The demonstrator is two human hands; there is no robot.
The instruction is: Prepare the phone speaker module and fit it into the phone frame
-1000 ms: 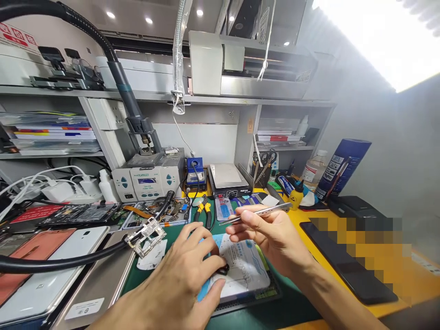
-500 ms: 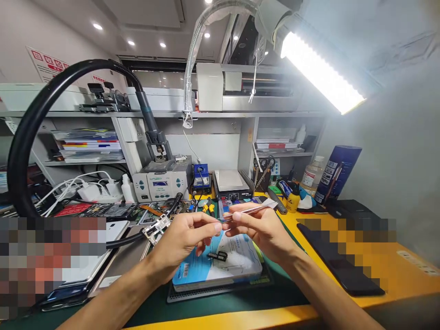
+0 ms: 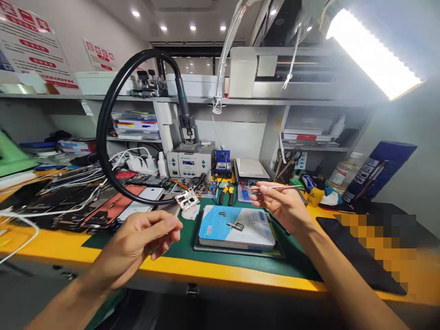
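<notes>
My left hand (image 3: 147, 240) hangs over the front edge of the bench, thumb and fingers pressed together; whether anything small is between them I cannot make out. Thin metal tweezers (image 3: 280, 187) lie in the closed fingers of my right hand (image 3: 280, 199), above the right side of a blue and white box (image 3: 223, 229). On the box rests a small dark bracket-like part (image 3: 236, 226), with a tiny dark piece (image 3: 222, 213) near the far edge. Beyond my left hand, a silvery metal frame piece (image 3: 187, 199) sits at the end of the black hose.
A green mat (image 3: 185, 256) covers part of the yellow bench. Phones and phone parts (image 3: 134, 201) crowd the left. Behind stand a grey hot-air station (image 3: 192, 160) and yellow-black pliers (image 3: 226, 193). A black slab (image 3: 360, 256) lies right; a black hose (image 3: 99, 133) loops overhead.
My hands have come apart: the left moved away to the left and nearer me, while the right keeps the tweezers. The view has turned left, and the tiny piece on the box now shows.
</notes>
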